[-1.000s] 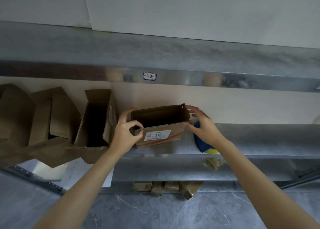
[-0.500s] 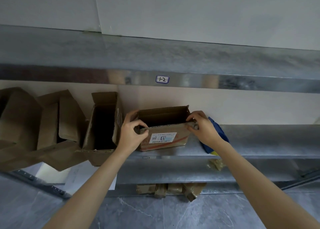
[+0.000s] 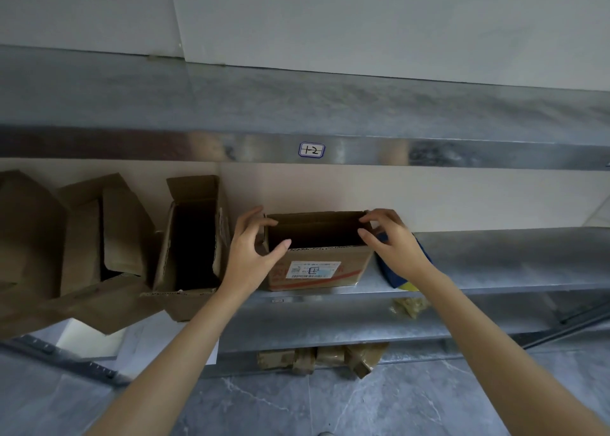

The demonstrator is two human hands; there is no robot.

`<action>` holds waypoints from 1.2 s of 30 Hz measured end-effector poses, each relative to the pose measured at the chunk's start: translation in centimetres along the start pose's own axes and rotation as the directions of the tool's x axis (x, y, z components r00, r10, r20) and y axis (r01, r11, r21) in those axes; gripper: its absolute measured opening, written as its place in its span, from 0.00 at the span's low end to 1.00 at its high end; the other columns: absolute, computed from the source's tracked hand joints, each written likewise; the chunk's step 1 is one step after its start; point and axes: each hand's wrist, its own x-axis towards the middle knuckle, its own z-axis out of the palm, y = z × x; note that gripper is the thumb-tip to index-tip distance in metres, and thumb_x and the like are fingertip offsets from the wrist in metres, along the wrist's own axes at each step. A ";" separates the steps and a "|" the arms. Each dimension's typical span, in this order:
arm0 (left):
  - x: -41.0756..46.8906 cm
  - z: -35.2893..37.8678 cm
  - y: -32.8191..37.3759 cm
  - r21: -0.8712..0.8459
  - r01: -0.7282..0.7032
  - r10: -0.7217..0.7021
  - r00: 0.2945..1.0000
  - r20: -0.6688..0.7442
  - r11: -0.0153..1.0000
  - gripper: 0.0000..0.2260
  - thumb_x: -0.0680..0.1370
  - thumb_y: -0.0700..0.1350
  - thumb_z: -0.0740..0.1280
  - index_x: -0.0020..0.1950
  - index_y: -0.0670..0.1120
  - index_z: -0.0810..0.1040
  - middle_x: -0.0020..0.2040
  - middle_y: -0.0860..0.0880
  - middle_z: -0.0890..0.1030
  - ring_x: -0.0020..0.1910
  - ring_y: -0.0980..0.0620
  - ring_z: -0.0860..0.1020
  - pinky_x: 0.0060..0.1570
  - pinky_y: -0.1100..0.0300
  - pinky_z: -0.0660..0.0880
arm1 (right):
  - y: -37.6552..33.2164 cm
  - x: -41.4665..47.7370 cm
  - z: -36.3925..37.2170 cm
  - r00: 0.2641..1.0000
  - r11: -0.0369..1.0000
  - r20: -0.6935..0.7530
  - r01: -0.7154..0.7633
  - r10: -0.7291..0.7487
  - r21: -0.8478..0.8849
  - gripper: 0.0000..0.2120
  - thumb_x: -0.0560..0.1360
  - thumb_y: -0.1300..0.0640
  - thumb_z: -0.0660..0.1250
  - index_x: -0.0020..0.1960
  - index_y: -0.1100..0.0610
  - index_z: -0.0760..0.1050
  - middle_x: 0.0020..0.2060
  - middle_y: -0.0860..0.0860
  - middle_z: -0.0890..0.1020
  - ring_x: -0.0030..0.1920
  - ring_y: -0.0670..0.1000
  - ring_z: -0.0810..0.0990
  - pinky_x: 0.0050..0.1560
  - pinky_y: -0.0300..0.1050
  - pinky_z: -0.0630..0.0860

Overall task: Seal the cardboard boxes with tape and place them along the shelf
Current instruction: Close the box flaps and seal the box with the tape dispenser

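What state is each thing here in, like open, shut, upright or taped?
labelled box: upright on the shelf, top open.
tall box: top open, back flap raised.
left hand: fingers spread at labelled box's left end.
right hand: fingertips touching its right rim.

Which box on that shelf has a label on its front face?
The low open box between the left hand and right hand, with a white label on its front. The taller box and the boxes farther left show none there.
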 end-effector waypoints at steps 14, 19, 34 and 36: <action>-0.6 0.6 -0.6 -0.007 0.106 -0.105 0.992 0.071 0.994 0.30 0.72 0.50 0.77 0.71 0.54 0.67 0.69 0.55 0.70 0.68 0.60 0.68 0.66 0.64 0.65 | 0.1 2.0 0.0 0.996 0.998 0.084 -0.006 0.011 -0.054 0.17 0.78 0.55 0.69 0.65 0.54 0.72 0.67 0.53 0.70 0.59 0.53 0.75 0.52 0.39 0.73; -1.2 0.7 -0.6 -0.033 0.130 -0.128 0.991 0.041 0.991 0.35 0.72 0.50 0.77 0.74 0.56 0.64 0.69 0.60 0.70 0.69 0.61 0.68 0.68 0.61 0.66 | 0.3 2.2 0.1 0.998 1.000 0.064 0.008 -0.007 -0.023 0.12 0.77 0.56 0.69 0.59 0.55 0.73 0.62 0.53 0.73 0.56 0.52 0.77 0.52 0.40 0.75; -2.5 1.0 -0.4 0.007 0.120 -0.120 0.992 0.034 0.993 0.38 0.70 0.49 0.79 0.73 0.59 0.61 0.68 0.68 0.67 0.69 0.67 0.66 0.66 0.61 0.69 | 1.7 2.2 1.2 0.998 0.999 0.068 0.020 -0.017 -0.038 0.20 0.75 0.54 0.71 0.64 0.51 0.69 0.65 0.53 0.68 0.54 0.48 0.73 0.44 0.26 0.67; -2.6 1.0 -0.4 0.002 0.119 -0.119 0.991 0.057 0.993 0.37 0.70 0.47 0.79 0.73 0.56 0.62 0.67 0.63 0.71 0.69 0.62 0.69 0.66 0.59 0.70 | 1.8 2.3 1.4 0.999 0.999 0.050 0.004 -0.002 -0.042 0.20 0.75 0.53 0.72 0.64 0.50 0.69 0.66 0.52 0.65 0.52 0.48 0.74 0.41 0.24 0.67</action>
